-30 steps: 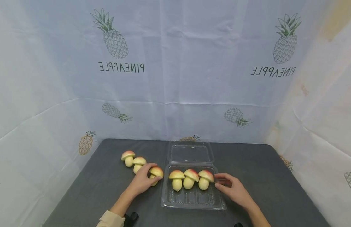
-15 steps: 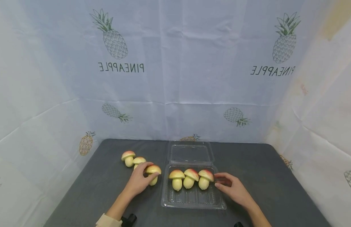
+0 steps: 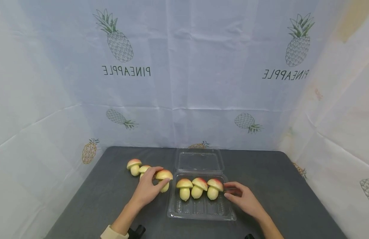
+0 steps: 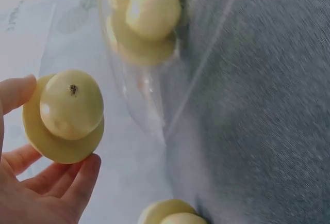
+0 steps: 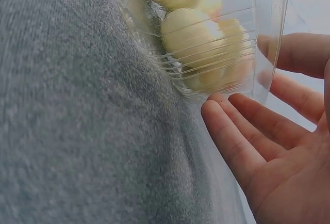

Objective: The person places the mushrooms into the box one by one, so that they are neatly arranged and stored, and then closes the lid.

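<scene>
My left hand (image 3: 147, 190) grips a toy mushroom (image 3: 164, 174) with a red-and-yellow cap, left of a clear plastic container (image 3: 202, 216). In the left wrist view its pale stem end faces the camera, between thumb and fingers, apart from the table. The container's lid (image 3: 199, 161) lies folded back. A row of three similar mushrooms (image 3: 197, 192) sits inside the base. My right hand (image 3: 245, 200) holds the container's right edge; in the right wrist view, the thumb and one fingertip show through the clear rim, other fingers (image 5: 234, 141) against the outer wall.
Two more mushrooms lie at the left on the dark table (image 3: 262, 172): one (image 3: 134, 162) farther back, the other (image 3: 144, 169) partly behind my left hand. White pineapple-print cloth (image 3: 184, 83) hangs behind the table and along both sides.
My left hand first draws the mushroom slightly left, then moves it a little right and up toward the container. The right hand and the three mushrooms in the container stay put.
</scene>
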`<state>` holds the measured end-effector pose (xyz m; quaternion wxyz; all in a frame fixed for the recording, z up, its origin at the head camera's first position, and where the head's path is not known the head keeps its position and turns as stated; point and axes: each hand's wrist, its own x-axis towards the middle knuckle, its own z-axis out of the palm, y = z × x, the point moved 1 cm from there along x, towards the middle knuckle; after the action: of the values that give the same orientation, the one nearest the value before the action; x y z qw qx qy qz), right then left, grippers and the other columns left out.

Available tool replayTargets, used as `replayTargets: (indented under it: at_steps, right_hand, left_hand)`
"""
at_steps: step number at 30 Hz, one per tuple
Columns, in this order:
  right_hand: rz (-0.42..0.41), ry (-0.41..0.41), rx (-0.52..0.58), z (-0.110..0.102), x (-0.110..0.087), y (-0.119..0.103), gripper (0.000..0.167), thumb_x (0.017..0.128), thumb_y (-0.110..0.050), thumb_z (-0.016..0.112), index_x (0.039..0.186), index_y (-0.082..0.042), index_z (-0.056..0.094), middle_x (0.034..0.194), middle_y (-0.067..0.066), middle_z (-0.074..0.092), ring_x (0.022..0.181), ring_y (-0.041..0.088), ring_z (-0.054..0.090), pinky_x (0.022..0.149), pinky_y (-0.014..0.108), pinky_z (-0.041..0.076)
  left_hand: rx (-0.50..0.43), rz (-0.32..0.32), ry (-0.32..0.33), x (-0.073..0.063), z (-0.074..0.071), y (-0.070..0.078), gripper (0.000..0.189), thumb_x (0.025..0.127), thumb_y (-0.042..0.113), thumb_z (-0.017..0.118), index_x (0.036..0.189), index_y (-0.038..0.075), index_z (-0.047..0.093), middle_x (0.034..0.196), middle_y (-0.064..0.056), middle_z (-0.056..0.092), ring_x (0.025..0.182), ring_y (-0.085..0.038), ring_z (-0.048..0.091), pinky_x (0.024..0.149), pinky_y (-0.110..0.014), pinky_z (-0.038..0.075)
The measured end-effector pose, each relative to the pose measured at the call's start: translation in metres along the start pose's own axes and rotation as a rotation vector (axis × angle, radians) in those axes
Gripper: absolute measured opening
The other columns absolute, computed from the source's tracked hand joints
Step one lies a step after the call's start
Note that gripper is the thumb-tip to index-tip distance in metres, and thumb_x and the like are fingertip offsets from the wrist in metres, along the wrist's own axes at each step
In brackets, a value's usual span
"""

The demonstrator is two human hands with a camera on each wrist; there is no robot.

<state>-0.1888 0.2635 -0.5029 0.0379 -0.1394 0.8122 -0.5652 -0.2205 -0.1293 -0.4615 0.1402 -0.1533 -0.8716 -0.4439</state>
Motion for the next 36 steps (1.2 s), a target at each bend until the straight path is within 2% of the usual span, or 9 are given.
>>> replayTargets:
  at_steps: [4, 11, 17, 26, 32, 36]
  right_hand:
    - [0.009, -0.01, 0.0, 0.002, 0.0, -0.002, 0.046, 0.098, -0.021, 0.071, 0.136, 0.001, 0.057, 0.137, 0.026, 0.056, 0.112, 0.025, 0.066, 0.083, 0.029, 0.057]
    - [0.013, -0.003, -0.006, 0.003, 0.001, -0.005, 0.046, 0.097, -0.02, 0.072, 0.134, 0.002, 0.058, 0.136, 0.026, 0.057, 0.112, 0.031, 0.065, 0.083, 0.029, 0.057]
    - [0.02, -0.004, -0.006, 0.003, 0.001, -0.004, 0.046, 0.097, -0.02, 0.072, 0.135, 0.002, 0.058, 0.136, 0.026, 0.056, 0.113, 0.035, 0.064, 0.082, 0.029, 0.057]
    - [0.029, 0.002, -0.013, 0.003, 0.002, -0.004, 0.045, 0.097, -0.02, 0.072, 0.135, 0.001, 0.058, 0.136, 0.025, 0.057, 0.114, 0.034, 0.064, 0.083, 0.028, 0.057]
    - [0.022, 0.003, -0.013, 0.003, 0.002, -0.005, 0.046, 0.096, -0.02, 0.072, 0.134, 0.001, 0.058, 0.135, 0.026, 0.057, 0.114, 0.036, 0.064, 0.083, 0.028, 0.057]
    - [0.027, 0.005, -0.011, 0.003, 0.002, -0.005, 0.046, 0.096, -0.02, 0.072, 0.134, 0.001, 0.058, 0.135, 0.026, 0.057, 0.114, 0.037, 0.063, 0.083, 0.028, 0.057]
  left_hand:
    - [-0.007, 0.035, -0.006, -0.002, 0.001, 0.011, 0.05, 0.088, 0.035, 0.081, 0.128, 0.011, 0.064, 0.119, 0.002, 0.062, 0.101, -0.013, 0.06, 0.088, -0.043, 0.055]
    - [-0.057, 0.074, -0.027, -0.006, 0.006, 0.031, 0.047, 0.089, 0.033, 0.081, 0.128, 0.013, 0.064, 0.117, 0.007, 0.061, 0.101, -0.01, 0.06, 0.089, -0.039, 0.054]
    - [-0.096, 0.118, -0.07, -0.011, 0.014, 0.044, 0.046, 0.09, 0.031, 0.08, 0.129, 0.011, 0.064, 0.118, 0.011, 0.059, 0.101, -0.009, 0.059, 0.088, -0.033, 0.053]
    - [-0.123, 0.135, -0.131, -0.015, 0.034, 0.055, 0.045, 0.095, 0.038, 0.074, 0.13, 0.013, 0.061, 0.121, 0.01, 0.057, 0.102, -0.01, 0.059, 0.088, -0.04, 0.054]
    - [-0.105, 0.162, -0.162, -0.018, 0.046, 0.06, 0.045, 0.095, 0.041, 0.072, 0.129, 0.013, 0.061, 0.121, 0.007, 0.058, 0.103, -0.011, 0.059, 0.087, -0.042, 0.053]
    - [-0.099, 0.152, -0.194, -0.021, 0.052, 0.062, 0.046, 0.096, 0.043, 0.07, 0.129, 0.011, 0.061, 0.121, 0.004, 0.058, 0.102, -0.012, 0.059, 0.086, -0.042, 0.054]
